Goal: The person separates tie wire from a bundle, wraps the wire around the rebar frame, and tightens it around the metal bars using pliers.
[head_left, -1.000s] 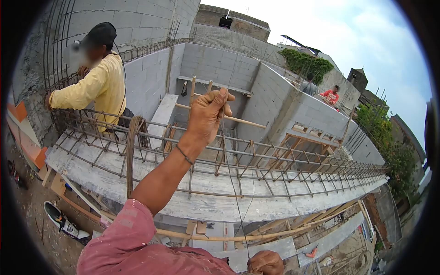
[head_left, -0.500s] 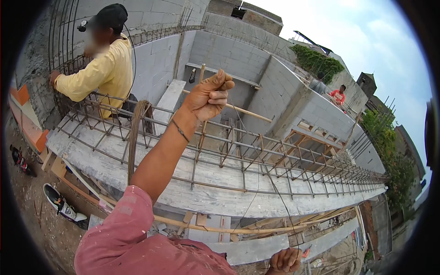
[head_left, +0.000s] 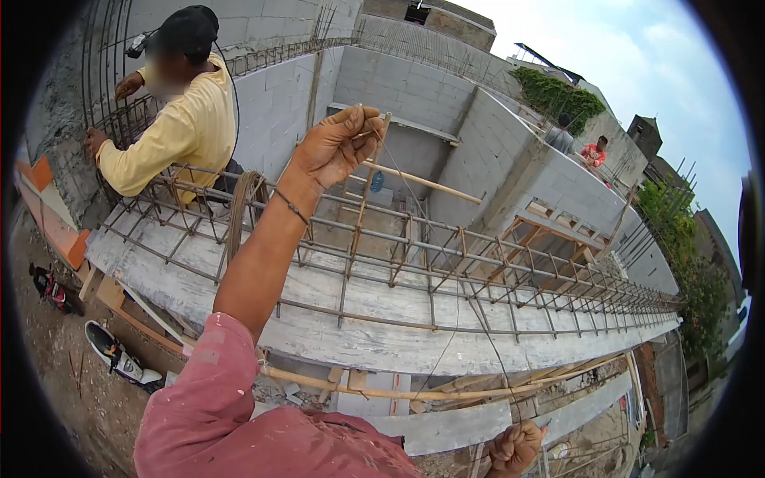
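My left hand (head_left: 339, 145) is raised over the rebar cage (head_left: 434, 295), its fingers pinched on a thin wire (head_left: 408, 187). That wire slants down to the cage, and a dark strand (head_left: 490, 338) carries on from the cage to my right hand (head_left: 515, 448). Low in front of me, my right hand is closed around the strand's lower end. Something small and red (head_left: 545, 430) shows beside it; I cannot tell whether the hand touches it. A bundle of tie wire (head_left: 245, 209) hangs over the cage's top bars, left of my forearm.
A co-worker in yellow (head_left: 187, 119) stands at upright bars on the left. The cage lies along a pale ledge (head_left: 335, 342); bamboo poles (head_left: 398, 395) and planks are below. Another person in red (head_left: 594, 151) is far right. Motorbikes (head_left: 119, 360) stand on the ground below.
My left hand has shifted left and slightly up, and its wrist has turned. My right hand has moved right and a little up. The co-worker in yellow has raised one hand to the bars.
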Demonstrator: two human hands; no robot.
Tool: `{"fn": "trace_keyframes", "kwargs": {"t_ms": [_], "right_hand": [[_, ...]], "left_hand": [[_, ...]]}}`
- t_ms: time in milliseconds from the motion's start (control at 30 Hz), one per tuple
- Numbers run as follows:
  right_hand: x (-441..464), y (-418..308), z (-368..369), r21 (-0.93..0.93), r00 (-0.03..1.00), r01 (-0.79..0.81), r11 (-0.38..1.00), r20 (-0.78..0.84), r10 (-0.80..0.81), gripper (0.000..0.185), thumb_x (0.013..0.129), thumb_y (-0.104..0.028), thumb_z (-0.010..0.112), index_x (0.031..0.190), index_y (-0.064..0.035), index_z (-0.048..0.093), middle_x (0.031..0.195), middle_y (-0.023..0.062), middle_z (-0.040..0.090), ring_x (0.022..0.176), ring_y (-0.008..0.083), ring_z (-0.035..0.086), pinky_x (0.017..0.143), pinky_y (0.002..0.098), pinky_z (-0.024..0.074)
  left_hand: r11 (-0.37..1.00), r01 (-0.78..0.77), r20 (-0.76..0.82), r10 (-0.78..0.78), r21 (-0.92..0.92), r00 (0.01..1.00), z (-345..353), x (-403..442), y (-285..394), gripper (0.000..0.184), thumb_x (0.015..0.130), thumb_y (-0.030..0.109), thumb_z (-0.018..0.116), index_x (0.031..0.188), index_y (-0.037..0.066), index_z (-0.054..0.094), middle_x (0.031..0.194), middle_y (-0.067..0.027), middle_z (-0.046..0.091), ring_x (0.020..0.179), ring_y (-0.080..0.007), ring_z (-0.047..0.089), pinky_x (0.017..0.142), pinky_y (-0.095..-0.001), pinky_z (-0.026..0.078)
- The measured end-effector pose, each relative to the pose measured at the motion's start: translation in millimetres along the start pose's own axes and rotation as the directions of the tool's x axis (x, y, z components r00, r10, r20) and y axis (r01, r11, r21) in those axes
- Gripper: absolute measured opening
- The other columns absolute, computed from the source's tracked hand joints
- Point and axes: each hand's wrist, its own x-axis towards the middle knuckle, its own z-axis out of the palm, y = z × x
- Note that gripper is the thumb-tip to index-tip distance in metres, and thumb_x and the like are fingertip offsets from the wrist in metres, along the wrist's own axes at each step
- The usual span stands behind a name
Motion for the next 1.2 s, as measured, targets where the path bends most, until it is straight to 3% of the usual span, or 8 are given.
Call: {"fn": "trace_keyframes", "kwargs": {"t_ms": [300,400,567,667,833,933,1067,1200], "right_hand": [[32,83,83,-0.766,0.987,-0.150,0.625,-0.154,0.048,0.010,0.093,0.002,0.059,0.092,0.0030,0.069,0.064,0.0095,0.063,0.048,0.0185,0.058,0.050,0.0310,0.0458],[36,100,72,-0.997,0.980,0.054,-0.062,0.064,-0.188,0.008,0.090,0.004,0.061,0.089,0.0031,0.068,0.065,0.0116,0.062,0.058,0.0228,0.062,0.055,0.0336,0.0471],[29,72,84,-0.924,0.826,0.130,0.360,0.302,0.477,0.006,0.090,0.002,0.061,0.086,0.0038,0.065,0.063,0.0097,0.059,0.055,0.0236,0.059,0.055,0.0338,0.0469],[29,64,37,-0.262,0.785,0.101,0.960,0.614,0.085,0.007,0.092,0.003,0.060,0.088,0.0039,0.067,0.064,0.0083,0.059,0.055,0.0215,0.058,0.054,0.0325,0.0470],[26,56,34,-0.244,0.992,0.027,0.969,-0.111,-0.056,0.010,0.093,0.004,0.059,0.092,0.0042,0.069,0.065,0.0069,0.060,0.054,0.0183,0.058,0.052,0.0301,0.0472],[28,72,53,-0.991,0.994,0.102,0.083,0.104,0.018,0.011,0.091,0.004,0.061,0.096,0.0054,0.070,0.072,0.0106,0.065,0.058,0.0163,0.062,0.055,0.0290,0.0482],[13,44,47,-0.856,0.792,-0.026,0.517,0.298,0.532,0.016,0.086,0.007,0.062,0.096,0.0048,0.074,0.067,0.0106,0.067,0.058,0.0123,0.060,0.055,0.0301,0.0473],[8,42,14,-0.326,0.986,0.083,0.942,0.166,-0.029,0.014,0.102,-0.014,0.054,0.097,-0.0046,0.064,0.061,0.0002,0.053,0.048,0.0077,0.039,0.044,0.0236,0.0294]], "left_hand": [[0.997,-0.072,-0.380,0.079,0.032,0.921,15,4,-20,0.022,0.099,0.011,0.061,0.114,-0.004,0.065,0.102,-0.0133,0.073,0.094,-0.0225,0.074,0.077,-0.0269,0.065],[0.960,-0.050,-0.434,0.170,0.274,0.885,33,3,-20,0.021,0.098,0.007,0.061,0.115,-0.005,0.065,0.103,-0.0156,0.073,0.095,-0.0233,0.074,0.078,-0.0274,0.065],[0.958,-0.035,-0.365,0.143,0.286,0.920,19,12,-14,0.018,0.098,0.004,0.059,0.110,-0.008,0.065,0.105,-0.0198,0.072,0.096,-0.0267,0.074,0.081,-0.0321,0.065],[1.000,-0.013,-0.353,0.009,-0.007,0.936,1,16,-6,0.024,0.099,0.007,0.059,0.116,-0.009,0.062,0.111,-0.0198,0.071,0.103,-0.0273,0.071,0.089,-0.0331,0.064],[0.995,-0.074,-0.360,0.092,0.064,0.928,-1,14,-5,0.025,0.100,0.008,0.057,0.117,-0.010,0.060,0.113,-0.0220,0.069,0.109,-0.0304,0.069,0.093,-0.0363,0.062],[0.985,-0.105,-0.323,0.145,0.140,0.935,-7,18,0,0.024,0.101,0.007,0.055,0.118,-0.010,0.059,0.115,-0.0234,0.068,0.109,-0.0309,0.069,0.093,-0.0374,0.062],[0.992,-0.118,-0.269,0.105,-0.032,0.957,-39,27,18,0.021,0.100,0.004,0.056,0.115,-0.011,0.059,0.112,-0.0252,0.069,0.106,-0.0338,0.070,0.091,-0.0399,0.063],[0.975,-0.065,-0.181,0.026,-0.212,0.983,-51,16,28,0.022,0.100,0.006,0.056,0.116,-0.008,0.061,0.115,-0.0213,0.069,0.109,-0.0296,0.069,0.094,-0.0383,0.062]]}}
